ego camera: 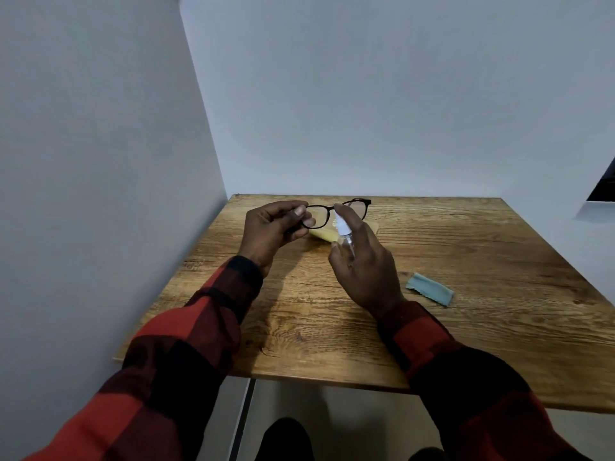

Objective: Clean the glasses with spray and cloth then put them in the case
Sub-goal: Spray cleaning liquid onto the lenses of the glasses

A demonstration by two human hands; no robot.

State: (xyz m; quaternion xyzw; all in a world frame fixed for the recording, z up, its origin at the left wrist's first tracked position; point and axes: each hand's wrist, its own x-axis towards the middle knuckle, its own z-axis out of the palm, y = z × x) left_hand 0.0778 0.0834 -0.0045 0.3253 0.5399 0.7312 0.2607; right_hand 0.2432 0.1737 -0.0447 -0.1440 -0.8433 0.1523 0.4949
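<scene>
Spraying stage: left hand point(271, 229) pinches the glasses point(336, 211), right hand point(362, 261) grips the spray point(342, 229). Cloth point(430, 289) and case point(324, 233) wait on the worktop point(482, 261).

Left hand point(269, 232) pinches glasses point(336, 212) above table point(466, 261). Right hand point(364, 264) grips spray point(344, 232), nozzle near lens. Cloth point(430, 289) lies right; yellow case point(324, 234) behind hands.

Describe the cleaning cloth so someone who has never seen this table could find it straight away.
Start at the wooden table set in the corner of the pale walls. Look to the right of the right hand, which grips the spray bottle. The cloth lies there flat and alone: a small pale blue-green rectangle, the only soft, untouched thing, unlike the yellow case beyond the hands.
</scene>
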